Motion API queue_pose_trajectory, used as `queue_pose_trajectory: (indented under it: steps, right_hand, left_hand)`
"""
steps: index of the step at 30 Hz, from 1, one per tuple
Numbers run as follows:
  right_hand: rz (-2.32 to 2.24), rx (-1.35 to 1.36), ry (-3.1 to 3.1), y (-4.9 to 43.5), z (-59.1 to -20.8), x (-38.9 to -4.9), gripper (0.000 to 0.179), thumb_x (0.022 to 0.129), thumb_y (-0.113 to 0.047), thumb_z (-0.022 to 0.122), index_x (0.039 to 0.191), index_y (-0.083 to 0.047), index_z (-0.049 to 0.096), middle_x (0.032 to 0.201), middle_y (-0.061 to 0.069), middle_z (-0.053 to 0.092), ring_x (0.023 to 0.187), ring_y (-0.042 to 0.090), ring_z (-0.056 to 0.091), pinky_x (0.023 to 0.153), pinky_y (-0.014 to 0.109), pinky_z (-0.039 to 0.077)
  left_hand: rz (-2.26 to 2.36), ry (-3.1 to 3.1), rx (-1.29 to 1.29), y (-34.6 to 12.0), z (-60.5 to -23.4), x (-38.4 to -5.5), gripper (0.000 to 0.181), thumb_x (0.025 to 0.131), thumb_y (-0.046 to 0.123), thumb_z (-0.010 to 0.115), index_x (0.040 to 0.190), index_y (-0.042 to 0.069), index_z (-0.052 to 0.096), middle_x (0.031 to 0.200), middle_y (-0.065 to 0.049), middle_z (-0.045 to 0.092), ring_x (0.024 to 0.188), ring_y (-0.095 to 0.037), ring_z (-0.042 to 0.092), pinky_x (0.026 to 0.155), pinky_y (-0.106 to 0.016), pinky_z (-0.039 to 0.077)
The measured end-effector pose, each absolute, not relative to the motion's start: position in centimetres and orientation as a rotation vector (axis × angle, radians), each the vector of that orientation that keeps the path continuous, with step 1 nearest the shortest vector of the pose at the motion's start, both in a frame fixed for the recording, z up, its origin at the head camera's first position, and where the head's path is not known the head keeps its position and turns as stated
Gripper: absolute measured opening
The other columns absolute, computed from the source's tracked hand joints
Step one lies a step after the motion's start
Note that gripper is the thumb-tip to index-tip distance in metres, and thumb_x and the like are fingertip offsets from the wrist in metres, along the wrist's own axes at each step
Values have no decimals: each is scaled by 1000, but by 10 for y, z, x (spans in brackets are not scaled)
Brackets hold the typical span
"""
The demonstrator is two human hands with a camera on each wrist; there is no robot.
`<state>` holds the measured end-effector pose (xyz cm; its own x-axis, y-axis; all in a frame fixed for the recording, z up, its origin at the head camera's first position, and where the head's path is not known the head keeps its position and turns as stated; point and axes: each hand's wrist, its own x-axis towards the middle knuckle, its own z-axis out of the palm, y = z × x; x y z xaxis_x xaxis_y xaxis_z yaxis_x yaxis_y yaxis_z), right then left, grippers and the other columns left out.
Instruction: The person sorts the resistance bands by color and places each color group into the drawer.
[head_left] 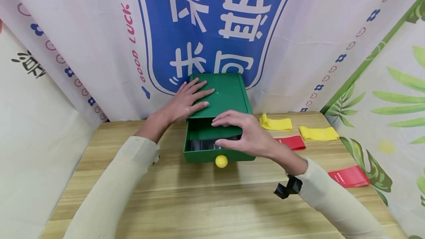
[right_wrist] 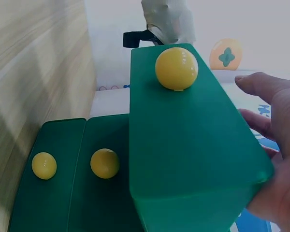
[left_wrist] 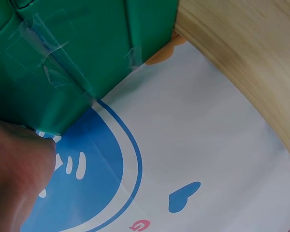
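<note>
A green drawer cabinet [head_left: 229, 97] stands against the printed cloth, its top drawer [head_left: 202, 157] pulled out. My left hand [head_left: 189, 100] lies spread on the cabinet's top. Inside the drawer is a folded black band [head_left: 200, 145], partly covered by my right hand [head_left: 250, 134]. That hand hovers over the drawer's right side, fingers gently bent and apart from the thumb, with nothing seen between them. A yellow knob [head_left: 221, 161] sticks out of the drawer front. In the right wrist view, two pushed-in drawers [right_wrist: 58, 203] with yellow knobs show below the pulled-out one.
To the cabinet's right, two yellow bands [head_left: 318, 133] and two red bands [head_left: 350, 176] lie on the wooden table [head_left: 212, 205]. One red band [head_left: 293, 142] is partly behind my right arm. Printed cloth [head_left: 99, 47] walls the table at the back and sides.
</note>
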<state>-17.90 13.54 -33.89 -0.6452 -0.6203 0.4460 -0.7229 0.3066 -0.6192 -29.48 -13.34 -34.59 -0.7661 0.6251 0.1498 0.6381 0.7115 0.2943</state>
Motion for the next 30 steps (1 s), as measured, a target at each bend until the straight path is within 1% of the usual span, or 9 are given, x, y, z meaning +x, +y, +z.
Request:
queue_pose_trajectory:
  steps: [4,9,12,15,20,23,26,30]
  right_hand:
    - [1302,1238,-2414,140,-337,-174,40,89,-16,87,127,-7,76,132,2,70,127,18,62,108,44,53]
    - [1333,1204,-2369,146,-335,-165,39,89,-13,87,127,-12,77,131,2,71,121,18,65,99,43,58]
    - [1331,1182,-2343,150,-335,-158,40,88,-11,88,126,-13,77,130,1,71,118,17,66,96,42,59]
    - [1326,1163,-2317,154,-334,-149,42,86,-9,88,126,-14,77,130,0,72,111,19,68,94,41,59]
    - [1359,1157,-2284,159,-332,-134,46,84,-4,88,128,-14,75,123,0,72,98,25,69,89,37,60]
    - [1381,1162,-2280,161,-332,-126,48,84,-2,88,129,-14,74,118,-1,72,96,22,70,87,32,60]
    - [1400,1158,-2290,163,-335,-118,49,84,-2,88,129,-15,74,113,1,74,94,18,71,85,30,60]
    - [1420,1124,-2345,163,-343,-108,49,84,-5,90,130,-15,74,111,3,76,92,13,73,82,31,62]
  left_hand:
    - [-522,-2868,-1055,-135,-347,-295,59,111,51,43,166,30,38,177,-5,20,166,-28,0,130,-59,-2]
    - [-528,-2873,-1051,-135,-347,-294,60,111,52,43,166,31,37,177,-4,19,166,-28,0,130,-59,-2]
    - [-532,-2877,-1049,-135,-347,-294,60,111,53,42,166,32,37,177,-4,19,166,-28,-1,130,-59,-3]
    - [-532,-2872,-1052,-135,-347,-294,60,111,53,42,166,32,37,177,-4,19,166,-27,0,130,-59,-2]
    - [-532,-2863,-1054,-135,-347,-294,59,111,52,43,166,31,38,177,-4,20,166,-27,0,130,-59,-2]
    - [-542,-2863,-1056,-135,-347,-294,59,111,51,43,166,31,38,177,-4,20,166,-27,0,131,-58,-3]
    - [-545,-2861,-1058,-135,-347,-294,59,111,52,43,166,31,38,177,-4,20,166,-27,0,131,-58,-3]
    - [-543,-2858,-1060,-135,-348,-295,59,111,52,42,166,31,38,177,-4,20,166,-27,0,131,-58,-3]
